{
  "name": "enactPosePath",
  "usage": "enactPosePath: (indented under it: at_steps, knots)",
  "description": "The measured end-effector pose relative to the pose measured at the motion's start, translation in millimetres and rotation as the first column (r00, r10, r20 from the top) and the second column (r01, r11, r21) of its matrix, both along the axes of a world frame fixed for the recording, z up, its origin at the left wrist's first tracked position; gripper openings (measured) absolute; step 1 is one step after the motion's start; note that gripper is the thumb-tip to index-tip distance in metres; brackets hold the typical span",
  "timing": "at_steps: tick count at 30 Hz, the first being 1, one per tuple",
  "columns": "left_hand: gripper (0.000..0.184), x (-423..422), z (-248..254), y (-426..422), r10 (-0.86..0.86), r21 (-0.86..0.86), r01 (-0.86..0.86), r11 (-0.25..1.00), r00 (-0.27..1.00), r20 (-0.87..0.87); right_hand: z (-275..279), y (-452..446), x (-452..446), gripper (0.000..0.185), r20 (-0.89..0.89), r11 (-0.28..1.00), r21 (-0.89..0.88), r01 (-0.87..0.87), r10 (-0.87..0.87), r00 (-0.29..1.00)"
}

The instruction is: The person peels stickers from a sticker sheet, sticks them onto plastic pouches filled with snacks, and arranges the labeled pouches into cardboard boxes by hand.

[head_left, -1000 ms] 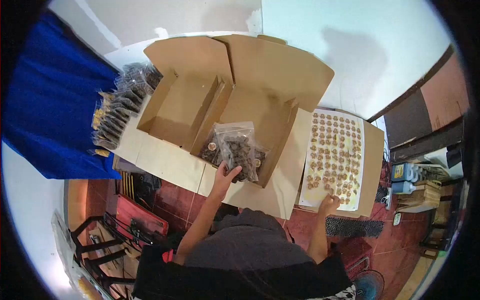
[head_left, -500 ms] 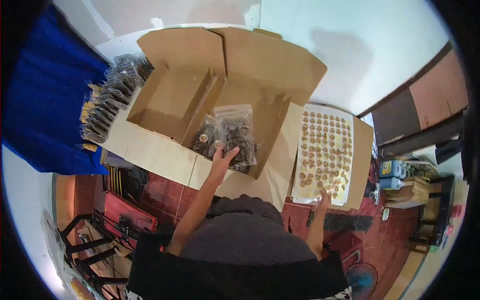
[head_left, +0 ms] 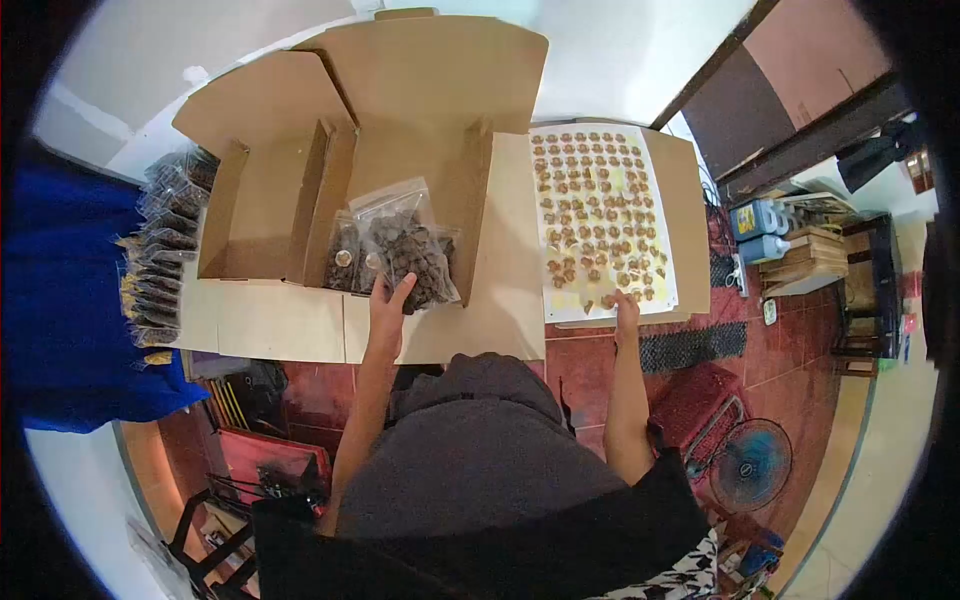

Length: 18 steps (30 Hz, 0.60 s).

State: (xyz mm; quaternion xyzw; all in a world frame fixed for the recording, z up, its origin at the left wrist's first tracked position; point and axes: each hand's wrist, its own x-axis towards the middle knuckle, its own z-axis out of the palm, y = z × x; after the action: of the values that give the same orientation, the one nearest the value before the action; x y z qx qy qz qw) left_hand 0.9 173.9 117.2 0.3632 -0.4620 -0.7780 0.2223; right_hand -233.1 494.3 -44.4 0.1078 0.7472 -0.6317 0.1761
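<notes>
A clear, rectangular plastic pouch [head_left: 408, 240] of dark, rough lumps lies tilted at the near side of an open brown cardboard box [head_left: 440, 70], in its right compartment. The left hand's grip [head_left: 388, 304] is clamped on the pouch's lower edge. The right hand's grip [head_left: 626, 312] meets knobbly brown pieces [head_left: 600, 215] on a white rectangular sheet [head_left: 562, 304]; whether it pinches one cannot be told.

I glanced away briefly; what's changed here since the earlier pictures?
The view swung right, so the cardboard box and white sheet appear farther left. Nothing was clearly grasped or released: the left hand stays on the plastic bag, the right hand at the sheet's near edge.
</notes>
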Motion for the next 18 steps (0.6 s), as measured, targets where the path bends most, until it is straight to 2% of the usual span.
enactPosePath:
  at_steps: [1, 3, 4, 8, 11, 13, 15, 17, 18]
  knots:
    - [0.049, 0, 2, 1, -0.009, -0.009, 0.009, 1.0, 1.0, 0.004, 0, 0, 3, 0.018, 0.003, 1.0, -0.006, 0.003, -0.002, 1.0]
    - [0.047, -1, 5, 5, -0.005, -0.026, 0.005, 1.0, 1.0, -0.015, 2, -5, 3, 0.015, 0.014, 0.987, -0.081, 0.137, -0.136, 0.991]
    - [0.046, -1, 6, 6, -0.01, -0.025, 0.01, 1.0, 1.0, -0.006, 0, -9, 1, 0.014, 0.001, 0.978, -0.046, 0.202, -0.202, 0.979]
    - [0.047, 2, 2, 7, -0.016, -0.012, 0.016, 1.0, 1.0, 0.019, 12, -17, 7, 0.015, -0.05, 0.96, -0.149, 0.239, -0.249, 0.967]
    - [0.049, 2, 2, 6, -0.009, 0.0, 0.009, 1.0, 1.0, 0.02, 24, -26, 15, 0.017, -0.098, 0.956, -0.111, 0.271, -0.282, 0.954]
    - [0.05, 2, 5, 6, 0.002, 0.007, -0.002, 1.0, 1.0, 0.024, 31, -30, 24, 0.017, -0.089, 0.96, -0.148, 0.237, -0.252, 0.964]
    - [0.05, 3, 10, 7, 0.017, 0.05, -0.016, 0.999, 1.0, -0.012, 38, -40, 34, 0.02, 0.009, 0.925, -0.327, 0.193, -0.202, 0.979]
    - [0.05, 6, 11, 7, -0.003, 0.025, 0.003, 1.0, 1.0, -0.026, 63, -60, 48, 0.02, 0.029, 0.938, -0.302, 0.172, -0.171, 0.985]
    - [0.049, 8, 11, 8, -0.028, 0.0, 0.028, 1.0, 0.999, -0.04, 73, -71, 54, 0.018, 0.054, 0.918, -0.379, 0.113, -0.1, 0.993]
